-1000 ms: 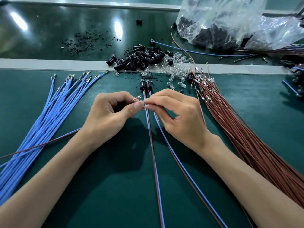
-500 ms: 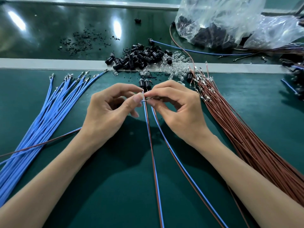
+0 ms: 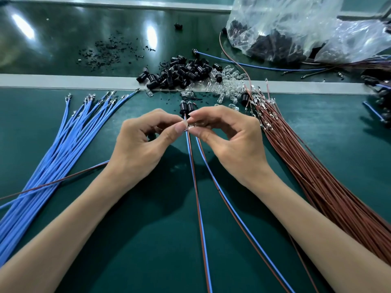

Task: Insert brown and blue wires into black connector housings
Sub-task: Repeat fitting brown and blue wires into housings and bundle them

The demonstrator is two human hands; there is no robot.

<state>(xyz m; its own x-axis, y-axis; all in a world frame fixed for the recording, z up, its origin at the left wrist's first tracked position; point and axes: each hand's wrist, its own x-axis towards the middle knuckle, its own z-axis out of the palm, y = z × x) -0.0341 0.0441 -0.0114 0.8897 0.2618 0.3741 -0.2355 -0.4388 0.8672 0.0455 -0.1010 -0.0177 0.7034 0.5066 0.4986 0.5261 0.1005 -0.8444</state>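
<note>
1. I am looking down on a dark green mat that is filling the near half of the view. Beyond a grey strip, a glossy green surface is reflecting lamps.
2. Crumpled plastic bags are lying at the far right, with dark parts inside.
3. A bundle of blue wires is fanning along the left side of the mat and a bundle of brown wires along the right side. Open mat is lying between them.
4. The left hand is pinching a thin wire end with thumb against forefinger. The right hand is pinching a small clear piece, and the fingertips of both hands are almost touching.
5. Two brown-and-blue wire pairs are running up the middle to two fitted housings, just beyond the fingertips.
6. A pile of black connector housings is lying across the grey strip, with clear bulbs just beside it on the right.
7. Black crumbs are lying scattered on the glossy surface.
</note>
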